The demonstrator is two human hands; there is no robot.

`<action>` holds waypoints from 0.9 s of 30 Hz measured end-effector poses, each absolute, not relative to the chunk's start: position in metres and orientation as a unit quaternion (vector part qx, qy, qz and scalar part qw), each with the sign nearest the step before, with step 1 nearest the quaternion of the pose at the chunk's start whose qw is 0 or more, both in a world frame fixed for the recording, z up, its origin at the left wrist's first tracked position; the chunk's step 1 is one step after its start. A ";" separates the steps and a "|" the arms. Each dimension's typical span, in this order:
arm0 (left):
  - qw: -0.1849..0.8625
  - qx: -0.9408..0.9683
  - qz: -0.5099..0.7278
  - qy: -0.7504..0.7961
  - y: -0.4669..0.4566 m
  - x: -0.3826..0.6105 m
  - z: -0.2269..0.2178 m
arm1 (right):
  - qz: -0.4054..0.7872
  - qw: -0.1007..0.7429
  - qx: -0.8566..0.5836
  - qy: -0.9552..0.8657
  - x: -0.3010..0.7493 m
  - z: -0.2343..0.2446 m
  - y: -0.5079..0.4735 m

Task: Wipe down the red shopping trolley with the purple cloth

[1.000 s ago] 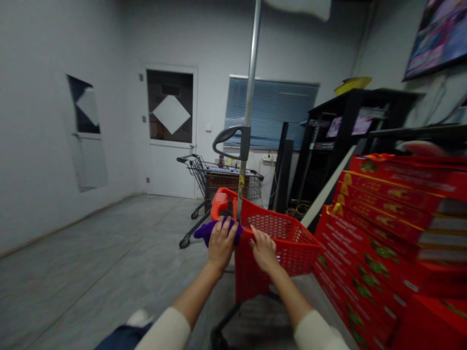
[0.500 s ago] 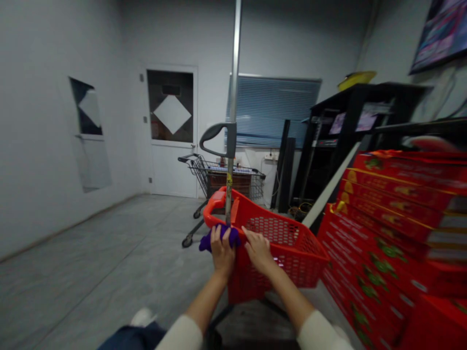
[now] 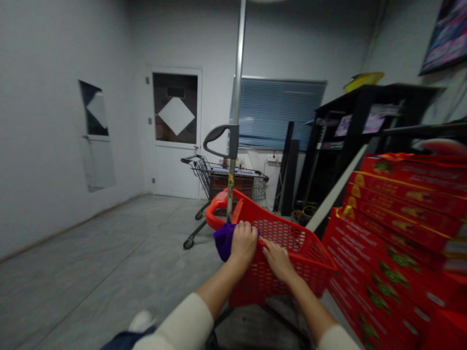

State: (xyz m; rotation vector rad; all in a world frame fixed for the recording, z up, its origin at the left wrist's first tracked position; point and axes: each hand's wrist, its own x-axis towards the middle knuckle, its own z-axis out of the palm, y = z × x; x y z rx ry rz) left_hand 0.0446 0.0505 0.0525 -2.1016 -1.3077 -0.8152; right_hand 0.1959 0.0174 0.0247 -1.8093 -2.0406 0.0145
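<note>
A red plastic basket cart point(image 3: 292, 243) stands in front of me, with a metal pole and grey handle point(image 3: 222, 138) rising from its far end. My left hand point(image 3: 243, 240) is closed on a purple cloth point(image 3: 222, 240) and presses it against the basket's near rim. My right hand point(image 3: 278, 260) rests on the basket's mesh side just right of the left hand, fingers curled over the rim.
Stacked red boxes point(image 3: 397, 214) fill the right side. A wire shopping cart point(image 3: 226, 182) stands behind the basket, near a white door point(image 3: 175, 136). A black shelf unit point(image 3: 350, 136) is at the back right, blinds point(image 3: 277, 114) behind. Grey floor point(image 3: 109, 262) spreads to the left.
My left hand with the purple cloth has slid right along the basket rim. My right hand has moved right and lower on the basket side. The view has shifted slightly.
</note>
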 end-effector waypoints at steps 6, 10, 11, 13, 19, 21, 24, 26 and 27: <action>0.176 -0.804 -0.271 -0.499 0.058 0.047 0.084 | -0.044 0.193 -0.635 -0.746 0.212 0.020 0.010; 0.207 -0.784 -0.289 -0.508 0.065 0.012 0.087 | -0.055 0.182 -0.644 -0.741 0.220 0.012 0.010; 0.216 -0.774 -0.298 -0.515 0.064 0.008 0.084 | -0.055 0.184 -0.639 -0.745 0.219 0.010 0.011; 0.217 -0.753 -0.314 -0.536 0.061 0.010 0.074 | -0.056 0.190 -0.635 -0.746 0.214 0.004 0.014; 0.185 -0.743 -0.295 -0.571 0.057 0.054 0.047 | -0.071 0.185 -0.643 -0.740 0.197 -0.003 0.020; 0.184 -0.757 -0.277 -0.563 0.061 0.049 0.052 | -0.066 0.187 -0.638 -0.744 0.196 -0.001 0.020; 0.216 -0.763 -0.273 -0.545 0.070 0.017 0.071 | -0.061 0.192 -0.637 -0.744 0.196 0.003 0.018; 0.239 -0.769 -0.271 -0.527 0.075 -0.007 0.082 | -0.061 0.195 -0.639 -0.741 0.194 0.004 0.017; 0.247 -0.777 -0.271 -0.511 0.077 -0.015 0.086 | -0.062 0.198 -0.639 -0.741 0.193 0.004 0.016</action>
